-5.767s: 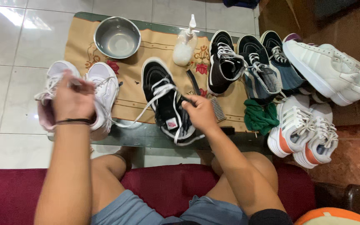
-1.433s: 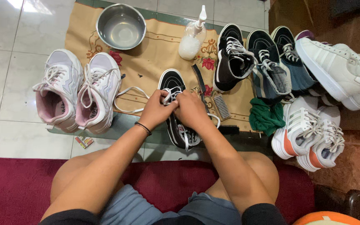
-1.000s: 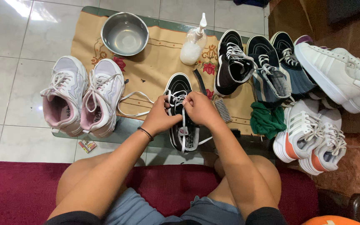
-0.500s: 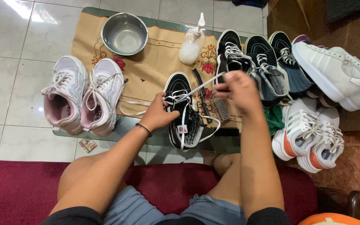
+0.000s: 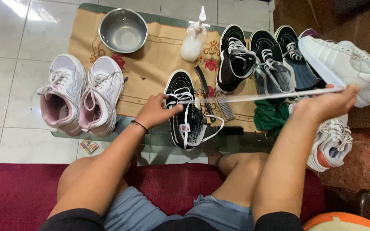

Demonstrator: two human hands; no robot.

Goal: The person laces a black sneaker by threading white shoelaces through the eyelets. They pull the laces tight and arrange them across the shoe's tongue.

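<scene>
A black high-top sneaker (image 5: 185,112) with white laces lies on a glass table (image 5: 240,141) before me. My left hand (image 5: 154,112) grips its side near the eyelets. My right hand (image 5: 328,102) is far out to the right, pinching the end of a white shoelace (image 5: 270,96). The lace stretches taut from the sneaker to that hand. Loose lace loops hang over the shoe's heel.
A pair of white and pink sneakers (image 5: 80,96) sits at left. A metal bowl (image 5: 123,31) and pump bottle (image 5: 193,40) rest on a tan mat (image 5: 153,64). More black, white and orange-trimmed shoes, a brush (image 5: 224,107) and a green cloth (image 5: 270,117) crowd the right.
My right hand has swept far to the right, drawing the white lace out of the black sneaker. The left hand stayed on the shoe, which it took hold of after leaving the white pair.
</scene>
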